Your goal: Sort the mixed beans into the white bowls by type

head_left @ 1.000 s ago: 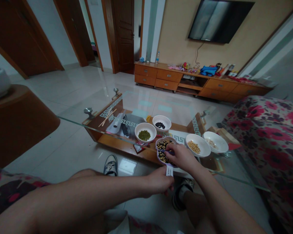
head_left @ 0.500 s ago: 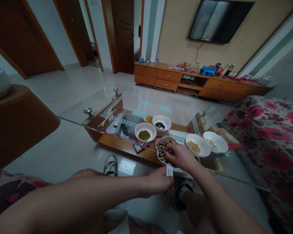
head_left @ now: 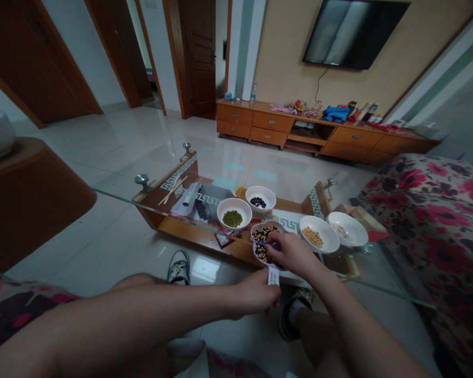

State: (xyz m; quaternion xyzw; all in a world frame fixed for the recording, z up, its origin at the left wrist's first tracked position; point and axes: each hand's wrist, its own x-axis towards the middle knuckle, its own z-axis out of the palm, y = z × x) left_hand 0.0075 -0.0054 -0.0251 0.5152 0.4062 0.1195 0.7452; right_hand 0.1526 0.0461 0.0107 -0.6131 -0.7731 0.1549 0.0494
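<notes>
My left hand is closed around the handle of a purple-rimmed bowl, which bears a white label. Mixed black and yellowish beans cover the inside of this bowl. Over its right side, my right hand pinches a thin blue stick-like tool, whose tip points left among the beans. Behind stand a white bowl of green beans and one of black beans. To the right are a white bowl of yellow beans and another with small pale pieces.
Everything rests on a glass-topped table with a wooden shelf below. Wooden chopsticks lie at its left end. A flowered sofa is on the right, a wooden stool-like stand on the left. A low cabinet lines the far wall.
</notes>
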